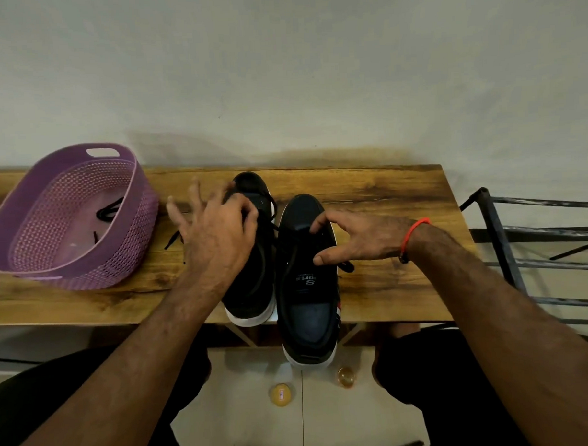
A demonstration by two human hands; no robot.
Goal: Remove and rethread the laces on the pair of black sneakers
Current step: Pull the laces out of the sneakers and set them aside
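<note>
Two black sneakers with white soles lie side by side on the wooden table (386, 198), toes pointing away from me. My left hand (212, 236) is over the left sneaker (251, 282); thumb and forefinger pinch its black lace near the toe end while the other fingers are spread and blurred. A loose lace end (172, 240) trails on the table left of that hand. My right hand (357, 238) holds the right sneaker (306, 310) across its laced upper, forefinger and thumb curled onto it. Another lace end (347, 266) sticks out under that hand.
A purple perforated basket (45, 267) stands at the table's left, with a black lace (108, 209) inside. The right sneaker's heel overhangs the table's front edge. A black metal rack (522, 243) stands to the right. Two yellowish balls (281, 394) lie on the floor.
</note>
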